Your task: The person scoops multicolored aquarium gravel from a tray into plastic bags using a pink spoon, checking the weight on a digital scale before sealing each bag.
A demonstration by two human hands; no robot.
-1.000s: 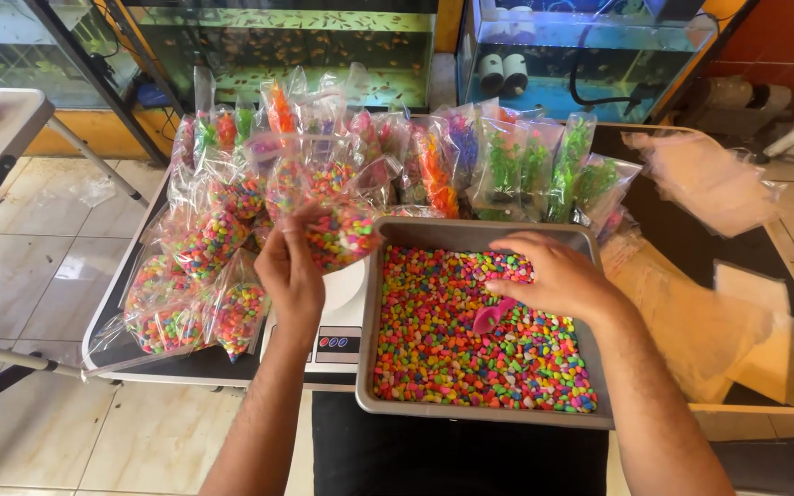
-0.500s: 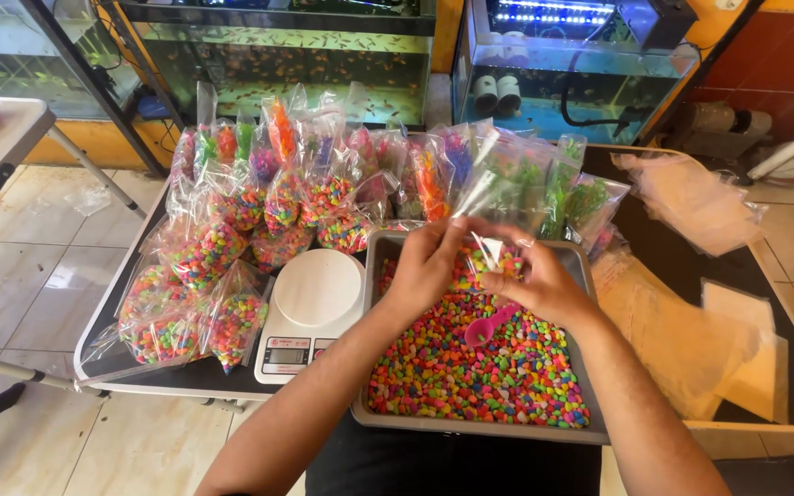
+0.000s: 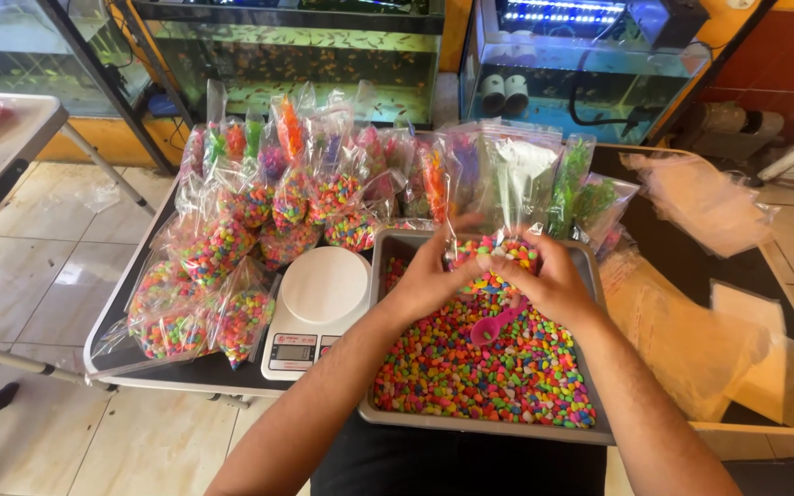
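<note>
Both hands, left (image 3: 429,280) and right (image 3: 549,280), pinched a crinkly clear bag (image 3: 512,197) at centre frame over glossy pebbles (image 3: 480,367), fingertips partly hidden.

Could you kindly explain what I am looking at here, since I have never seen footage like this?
This is no machine: a person wears a camera on the head, so the single picture looks down at their own two bare hands. The left hand and right hand together hold a clear plastic bag with some colourful pebbles at its bottom, above a grey metal tray filled with the same pebbles. A pink scoop lies in the tray. Beside it stands a white kitchen scale, its plate bare. To the left and behind are many filled bags of pebbles on the dark table. Fish tanks stand behind.
</note>
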